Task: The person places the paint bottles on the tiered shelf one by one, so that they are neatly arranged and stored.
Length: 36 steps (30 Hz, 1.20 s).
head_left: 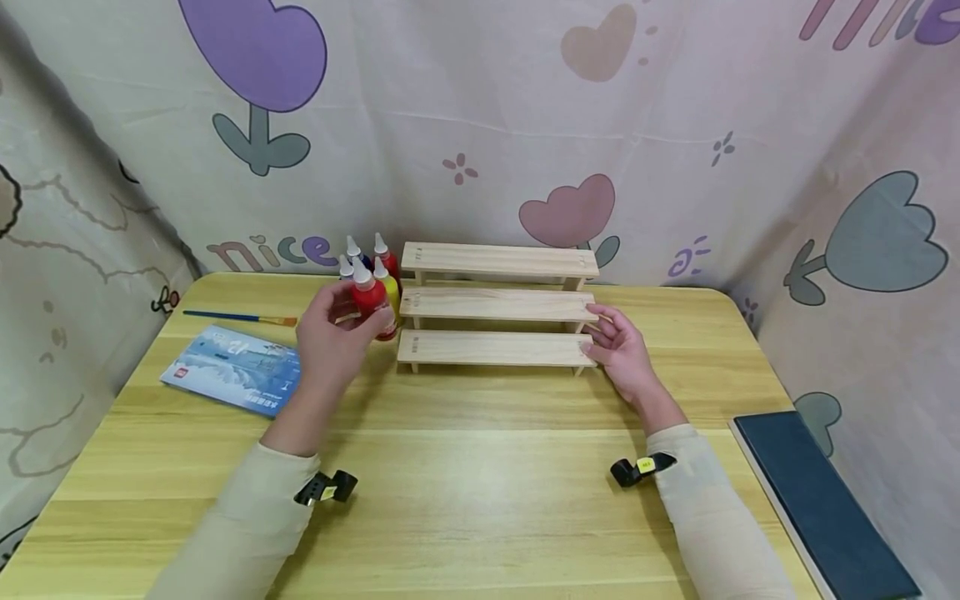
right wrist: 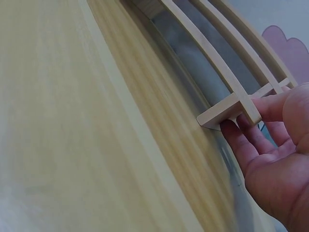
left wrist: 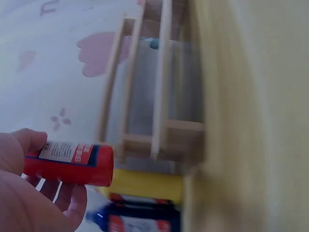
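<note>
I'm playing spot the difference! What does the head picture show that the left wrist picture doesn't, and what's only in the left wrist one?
Only the head picture shows the paintbrush, the light blue booklet, the dark blue book and the white tip of the red bottle.

Only the left wrist picture shows that bottle's flat bottom.

Both show the left hand holding the red bottle, the yellow bottle, the wooden stand, the table and the pink flower on the cloth behind.
</note>
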Available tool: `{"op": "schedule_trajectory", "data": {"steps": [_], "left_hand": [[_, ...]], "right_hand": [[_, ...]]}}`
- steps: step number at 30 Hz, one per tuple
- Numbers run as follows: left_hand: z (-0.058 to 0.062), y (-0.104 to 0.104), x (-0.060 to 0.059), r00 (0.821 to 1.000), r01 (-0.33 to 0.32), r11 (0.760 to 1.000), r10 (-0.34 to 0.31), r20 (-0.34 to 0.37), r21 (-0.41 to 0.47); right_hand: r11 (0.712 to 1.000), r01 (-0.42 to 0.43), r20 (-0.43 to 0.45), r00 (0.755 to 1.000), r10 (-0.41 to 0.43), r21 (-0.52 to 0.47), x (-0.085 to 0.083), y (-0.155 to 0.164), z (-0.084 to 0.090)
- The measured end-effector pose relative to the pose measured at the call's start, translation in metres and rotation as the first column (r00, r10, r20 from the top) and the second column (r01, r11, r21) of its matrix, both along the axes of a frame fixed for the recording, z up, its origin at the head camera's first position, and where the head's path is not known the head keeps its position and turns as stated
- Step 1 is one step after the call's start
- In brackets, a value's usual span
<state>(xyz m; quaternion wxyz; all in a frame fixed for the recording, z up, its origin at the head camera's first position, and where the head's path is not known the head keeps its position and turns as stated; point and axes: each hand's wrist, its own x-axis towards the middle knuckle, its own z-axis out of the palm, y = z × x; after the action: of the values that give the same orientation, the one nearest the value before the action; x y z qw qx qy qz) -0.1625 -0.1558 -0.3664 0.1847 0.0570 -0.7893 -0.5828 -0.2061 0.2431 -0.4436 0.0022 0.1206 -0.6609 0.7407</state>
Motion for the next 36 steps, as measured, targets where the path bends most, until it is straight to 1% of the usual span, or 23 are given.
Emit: {"op": "schedule_trajectory", "data": {"steps": [3, 6, 8, 11, 16, 21, 27, 32, 36], "left_hand": [[0.015, 0.006, -0.004, 0.997, 0.075, 0.997, -0.074, -0.020, 0.022], [0.028, 0.011, -0.011, 0.992, 0.128, 0.991, -0.128, 0.000, 0.041], [0.035, 0.014, -0.017, 0.989, 0.151, 0.987, -0.151, 0.005, 0.049], [0.041, 0.018, -0.027, 0.986, 0.161, 0.987, -0.162, 0.028, 0.027], [0.048, 0.022, -0.044, 0.983, 0.171, 0.985, -0.171, 0.062, 0.009], [0.054, 0.028, -0.064, 0.978, 0.200, 0.980, -0.200, 0.062, 0.002], [0.060, 0.034, -0.087, 0.970, 0.222, 0.975, -0.223, 0.092, 0.016], [0.062, 0.038, -0.101, 0.967, 0.229, 0.973, -0.231, 0.105, 0.028], [0.062, 0.039, -0.109, 0.960, 0.257, 0.966, -0.257, 0.114, 0.013]], "right_hand": [[1.000, 0.004, 0.003, 1.000, -0.004, 0.003, 0.000, 0.001, -0.001], [1.000, 0.002, -0.003, 1.000, -0.002, 0.002, -0.001, 0.000, -0.002], [1.000, 0.000, -0.010, 1.000, 0.000, 0.003, -0.002, 0.000, -0.003], [1.000, 0.001, -0.012, 1.000, -0.001, 0.002, -0.002, -0.001, -0.005], [1.000, 0.003, -0.013, 1.000, -0.003, 0.003, -0.003, -0.002, -0.006], [1.000, 0.015, -0.018, 1.000, -0.015, 0.005, -0.002, 0.000, -0.004], [1.000, 0.011, -0.008, 1.000, -0.011, 0.003, -0.001, -0.001, -0.001], [1.000, 0.016, -0.009, 1.000, -0.016, 0.024, -0.001, -0.001, 0.000], [1.000, 0.018, -0.009, 1.000, -0.017, 0.022, -0.001, -0.001, 0.001]]}}
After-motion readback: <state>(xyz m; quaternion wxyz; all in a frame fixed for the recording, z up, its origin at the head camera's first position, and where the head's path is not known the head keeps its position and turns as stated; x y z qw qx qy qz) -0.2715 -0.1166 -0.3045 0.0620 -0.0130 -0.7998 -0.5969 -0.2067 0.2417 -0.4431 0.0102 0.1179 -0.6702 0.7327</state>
